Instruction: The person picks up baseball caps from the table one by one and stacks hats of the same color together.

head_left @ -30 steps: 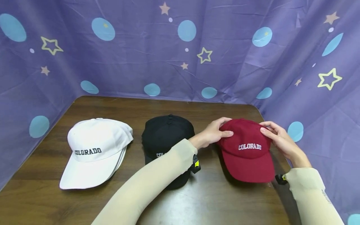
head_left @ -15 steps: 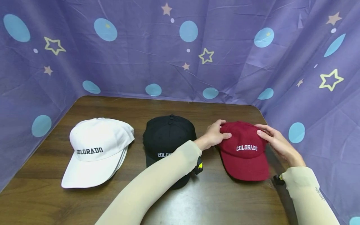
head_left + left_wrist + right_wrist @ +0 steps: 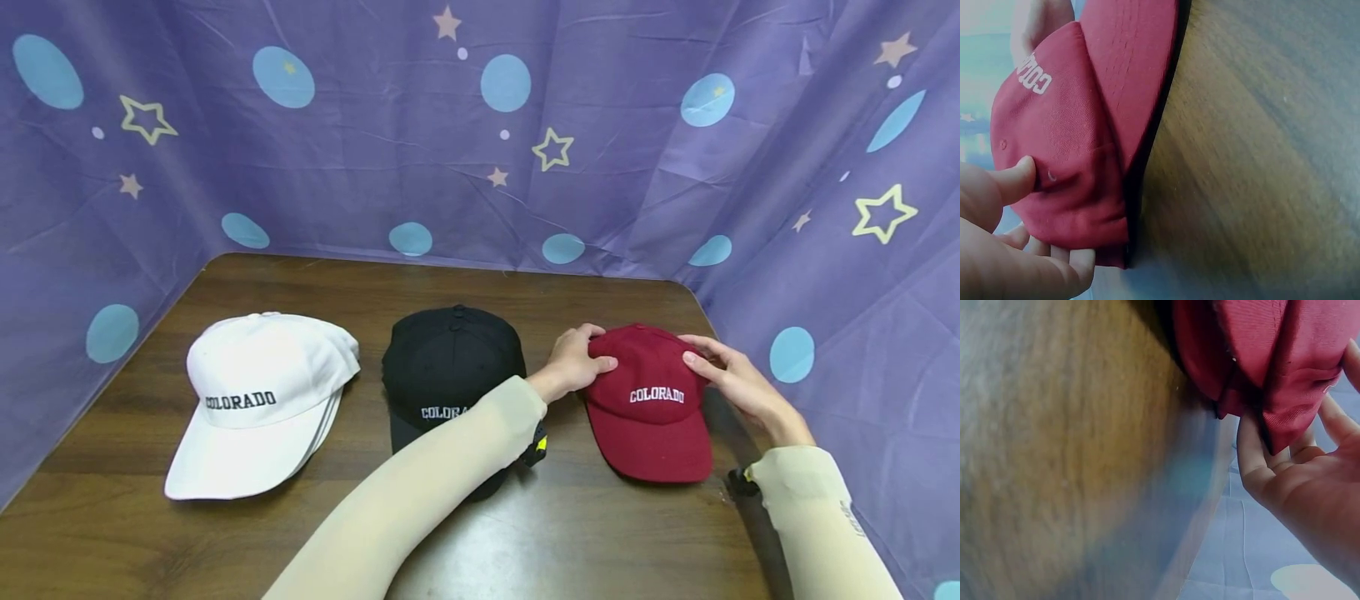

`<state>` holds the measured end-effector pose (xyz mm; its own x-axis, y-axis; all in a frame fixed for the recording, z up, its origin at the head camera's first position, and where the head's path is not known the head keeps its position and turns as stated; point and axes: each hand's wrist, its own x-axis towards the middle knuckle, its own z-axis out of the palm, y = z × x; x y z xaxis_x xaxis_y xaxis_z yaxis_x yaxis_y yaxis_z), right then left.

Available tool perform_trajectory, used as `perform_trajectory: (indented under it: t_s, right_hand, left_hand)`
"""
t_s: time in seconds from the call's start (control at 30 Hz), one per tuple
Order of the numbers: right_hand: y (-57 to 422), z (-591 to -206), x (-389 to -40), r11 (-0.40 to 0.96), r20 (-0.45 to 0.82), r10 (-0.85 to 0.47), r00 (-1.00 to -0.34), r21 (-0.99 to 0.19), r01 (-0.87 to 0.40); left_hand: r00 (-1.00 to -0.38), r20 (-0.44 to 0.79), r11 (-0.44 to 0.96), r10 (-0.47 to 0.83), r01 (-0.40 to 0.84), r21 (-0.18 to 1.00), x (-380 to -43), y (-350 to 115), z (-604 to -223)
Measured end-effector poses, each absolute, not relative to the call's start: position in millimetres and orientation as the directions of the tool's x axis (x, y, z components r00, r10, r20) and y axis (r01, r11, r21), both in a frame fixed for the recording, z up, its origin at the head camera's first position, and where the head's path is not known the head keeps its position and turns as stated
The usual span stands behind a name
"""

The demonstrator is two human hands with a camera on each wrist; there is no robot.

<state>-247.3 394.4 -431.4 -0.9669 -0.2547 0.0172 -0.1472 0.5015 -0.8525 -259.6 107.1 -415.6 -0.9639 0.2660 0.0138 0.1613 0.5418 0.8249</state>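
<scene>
A red baseball cap (image 3: 649, 437) with white COLORADO lettering sits at the right of the table, brim toward me. My left hand (image 3: 573, 362) grips the left side of its crown. In the left wrist view, the thumb (image 3: 1019, 181) presses the cap's outside while the other fingers curl under its lower edge. My right hand (image 3: 738, 387) holds the crown's other side, thumb in front. The right wrist view shows fingers (image 3: 1252, 447) tucked under the back edge, with folded layers of red fabric above them.
A black cap (image 3: 453, 350) lies mid-table, its brim partly covered by my left sleeve (image 3: 420, 487). White caps (image 3: 255, 367) are stacked at the left, with several brims showing. A purple patterned curtain (image 3: 420, 183) borders the wooden table (image 3: 525, 533) at the back and sides.
The red cap has shifted slightly left and away from the table's right edge, both hands moving with it. Over the last half second it has barely moved.
</scene>
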Motion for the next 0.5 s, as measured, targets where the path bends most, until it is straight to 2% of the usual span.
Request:
perform_trajectory:
  t_s: [0.2,0.5]
  right_hand:
    - [396.4,-433.7,-245.3,0.423,0.019,-0.238,-0.971,-0.898,-0.121]
    - [400.3,-434.1,-238.0,0.423,0.023,-0.183,-0.983,-0.901,-0.1]
  left_hand:
    - [-0.967,0.054,0.595,0.249,0.197,0.779,-258.2,114.1,-416.4]
    - [-0.965,0.061,0.633,0.256,0.215,0.744,-255.2,118.1,-415.5]
